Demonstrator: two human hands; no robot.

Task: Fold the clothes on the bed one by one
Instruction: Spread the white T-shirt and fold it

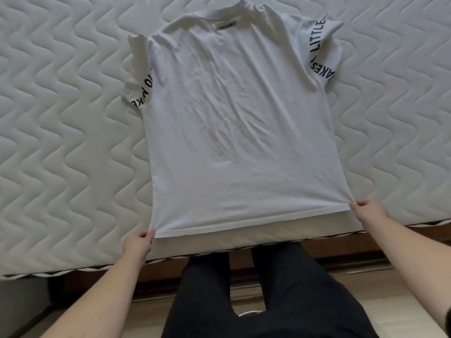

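Observation:
A white T-shirt [239, 123] lies spread flat on the bed, collar at the far end, hem toward me. Black lettering runs along both short sleeves. My left hand [138, 243] pinches the hem's left corner. My right hand [366, 211] pinches the hem's right corner. The hem is stretched taut between the two hands, just above the mattress near its front edge. The fabric shows light creases across its middle.
The bed is a white quilted mattress [61, 142] with a wavy stitch pattern, reaching left and right of the shirt. Its front edge [73, 270] runs just beyond my hands. My legs in dark trousers [256, 296] stand against the wooden bed frame.

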